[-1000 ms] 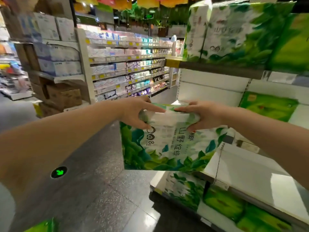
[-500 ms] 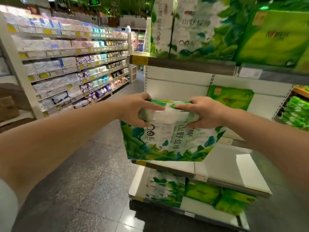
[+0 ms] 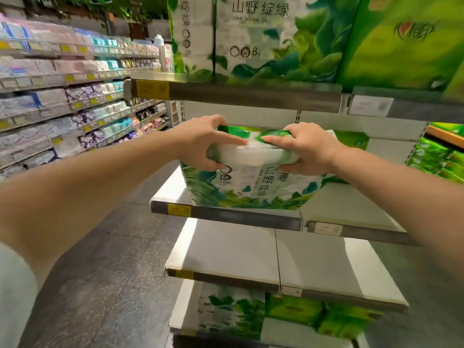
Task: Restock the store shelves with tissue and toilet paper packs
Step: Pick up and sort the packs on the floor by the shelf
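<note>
A green-and-white toilet paper pack (image 3: 251, 189) with a leaf print stands at the front left of the second white shelf (image 3: 351, 209), its lower edge at the shelf's front rail. My left hand (image 3: 203, 144) grips its top left end, thumb underneath. Gripping the top right end is my right hand (image 3: 306, 146). Matching packs (image 3: 263, 38) fill the shelf above, and one more (image 3: 231, 312) sits on the bottom shelf.
Plain green packs stand on the top right (image 3: 401, 41), behind on the second shelf (image 3: 351, 139), and on the bottom shelf (image 3: 313, 312). The third shelf (image 3: 251, 252) is bare. A dark speckled aisle floor (image 3: 113, 285) runs left, past stocked shelving (image 3: 62, 101).
Both hands have carried the pack forward from over the aisle onto the second shelf. The view has swung toward the shelving unit.
</note>
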